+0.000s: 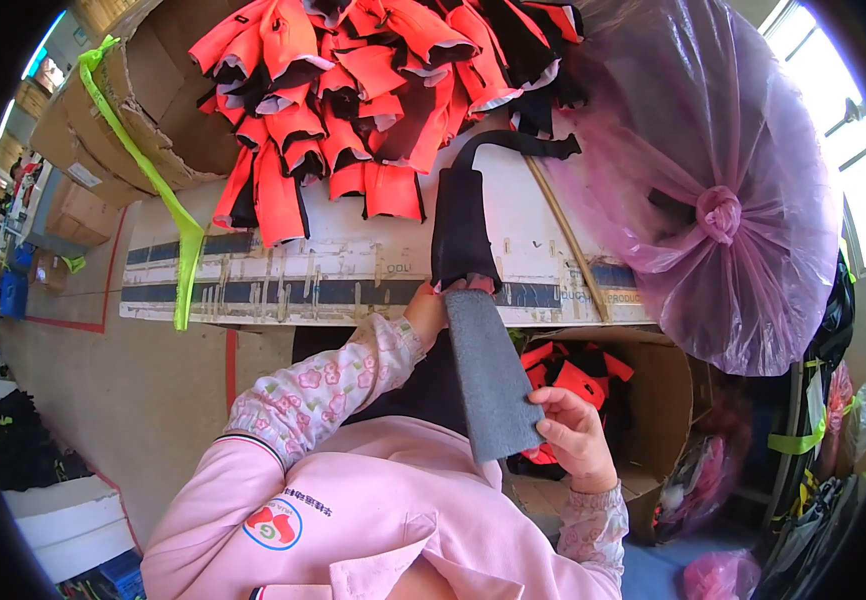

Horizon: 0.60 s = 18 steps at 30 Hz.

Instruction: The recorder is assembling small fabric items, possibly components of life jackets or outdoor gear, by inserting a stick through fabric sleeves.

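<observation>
A long grey foam pad (493, 375) slants between my two hands, wider at its near end. My right hand (575, 430) pinches the pad's near right edge between thumb and fingers. At the pad's far end lies a black fabric sleeve (461, 225), whose black strap (523, 142) curves off to the right. My left hand (428, 312) is closed at the sleeve's near opening, with fingertips showing at its edge; part of this hand is hidden behind the pad. The pad's far end meets the opening; how far it goes inside cannot be told.
Orange and black fabric pieces (353, 110) are heaped on the white worktable (353, 265). A tied pink plastic bag (718, 215) bulges at the right, near a thin wooden stick (568, 235). A yellow-green strip (189, 245) hangs over the left edge. Below stands an open cardboard box (658, 400) with more orange pieces.
</observation>
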### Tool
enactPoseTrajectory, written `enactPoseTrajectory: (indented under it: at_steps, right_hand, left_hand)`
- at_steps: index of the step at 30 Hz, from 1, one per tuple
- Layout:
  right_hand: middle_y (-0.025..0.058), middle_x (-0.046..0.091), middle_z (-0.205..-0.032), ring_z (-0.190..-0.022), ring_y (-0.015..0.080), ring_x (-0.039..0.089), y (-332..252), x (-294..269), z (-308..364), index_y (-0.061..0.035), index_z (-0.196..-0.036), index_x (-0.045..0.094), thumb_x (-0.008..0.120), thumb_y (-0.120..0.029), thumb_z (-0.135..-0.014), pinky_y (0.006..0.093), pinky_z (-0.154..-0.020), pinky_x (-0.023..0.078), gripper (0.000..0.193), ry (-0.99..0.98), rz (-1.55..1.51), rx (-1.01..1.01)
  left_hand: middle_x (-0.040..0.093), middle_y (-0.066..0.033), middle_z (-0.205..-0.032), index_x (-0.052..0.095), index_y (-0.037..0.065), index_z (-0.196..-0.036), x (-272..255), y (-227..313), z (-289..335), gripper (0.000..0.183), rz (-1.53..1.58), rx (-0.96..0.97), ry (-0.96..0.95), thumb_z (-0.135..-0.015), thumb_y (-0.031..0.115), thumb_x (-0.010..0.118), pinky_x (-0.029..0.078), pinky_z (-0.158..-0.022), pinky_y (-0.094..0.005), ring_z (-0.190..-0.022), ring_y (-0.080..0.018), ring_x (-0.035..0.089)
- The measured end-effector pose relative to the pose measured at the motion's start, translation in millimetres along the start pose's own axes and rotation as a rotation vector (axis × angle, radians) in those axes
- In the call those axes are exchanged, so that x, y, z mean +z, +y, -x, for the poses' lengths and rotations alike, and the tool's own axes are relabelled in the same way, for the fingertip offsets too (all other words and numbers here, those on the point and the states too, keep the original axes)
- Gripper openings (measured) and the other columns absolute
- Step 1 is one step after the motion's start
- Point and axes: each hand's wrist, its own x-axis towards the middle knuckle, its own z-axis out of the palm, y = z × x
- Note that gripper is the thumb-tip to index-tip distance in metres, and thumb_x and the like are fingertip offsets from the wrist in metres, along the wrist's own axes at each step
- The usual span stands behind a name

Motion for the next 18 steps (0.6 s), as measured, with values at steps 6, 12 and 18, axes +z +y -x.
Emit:
enactPoseTrajectory:
  at_steps: [6,12,18]
  right_hand:
    - [0.0066,0.058,-0.089,-0.068,0.0129,0.059,-6.6,33.2,-33.4,0.0027,-0.116,0.051,0.054,-0.002,-0.086,0.0256,-0.06,0.052,0.03,0.156,0.014,0.004]
    - [0.0153,0.053,-0.106,-0.092,0.028,0.056,-19.2,44.5,-58.6,0.0002,-0.116,0.052,0.068,-0.008,-0.076,0.0365,-0.076,0.048,0.044,0.346,1.239,-0.626]
    - [0.0234,0.044,-0.124,-0.118,0.0359,0.043,29.0,76.8,-67.9,0.0062,-0.125,0.039,0.057,-0.003,-0.073,0.0422,-0.103,0.031,0.056,0.218,1.842,-0.745]
  left_hand:
    - [0.064,-0.0081,-0.086,0.059,0.005,-0.101,-23.6,-47.2,-10.9,0.018,-0.469,0.308,-0.203,-0.087,0.013,0.053,0.05,-0.057,-0.0289,-0.072,-0.0161,0.062]
    - [0.063,-0.0098,-0.083,0.057,0.001,-0.098,0.5,-21.2,27.0,0.02,-0.316,0.067,-0.309,-0.086,0.016,0.054,0.045,-0.038,-0.0262,-0.057,-0.0169,0.06]
    - [0.058,-0.0077,-0.111,0.052,0.007,-0.115,-10.3,-37.4,9.0,0.033,0.029,0.335,-0.563,-0.094,0.03,0.04,0.051,-0.079,-0.0303,-0.096,-0.0167,0.058]
